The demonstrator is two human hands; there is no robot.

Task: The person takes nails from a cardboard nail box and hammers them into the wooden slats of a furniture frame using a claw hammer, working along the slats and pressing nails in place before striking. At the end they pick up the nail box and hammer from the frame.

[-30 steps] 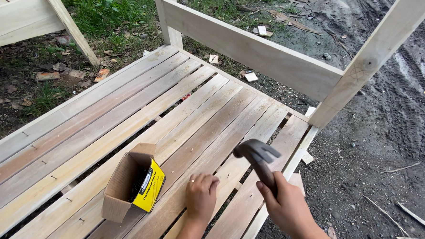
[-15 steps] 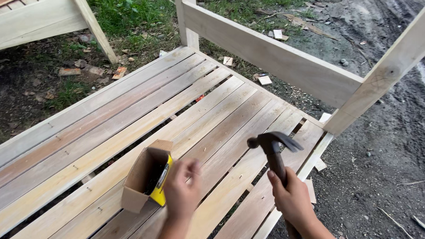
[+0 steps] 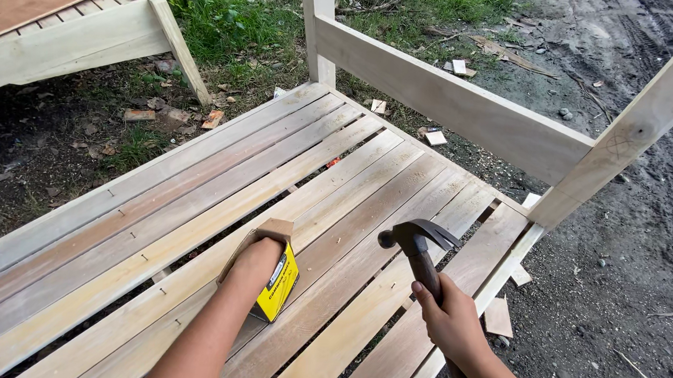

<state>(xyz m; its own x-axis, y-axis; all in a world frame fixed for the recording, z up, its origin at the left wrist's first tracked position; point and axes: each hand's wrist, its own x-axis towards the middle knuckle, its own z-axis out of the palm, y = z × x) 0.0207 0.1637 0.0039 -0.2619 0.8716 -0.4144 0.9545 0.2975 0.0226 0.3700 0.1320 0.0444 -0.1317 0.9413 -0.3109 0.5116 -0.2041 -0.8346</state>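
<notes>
Head view of a slatted wooden bench (image 3: 199, 206) under assembly outdoors. The left hand (image 3: 256, 259) is plunged into a small open cardboard box (image 3: 275, 285) with a yellow side, which lies on the slats near the middle of the seat, at about 10 o'clock from the right hand; the fingers are hidden inside, so whether they are spread or pinching anything cannot be told. The box lies with its mouth turned toward the person, presumably for easy reach. The right hand (image 3: 452, 322) is wrapped tightly round the dark handle of a claw hammer (image 3: 417, 245), head up at 12 o'clock, held clear above the slats, apparently at rest. A back rail (image 3: 461, 111) crosses at 1 o'clock. Wood offcuts (image 3: 497, 317) lie on the dirt at 3 o'clock.
</notes>
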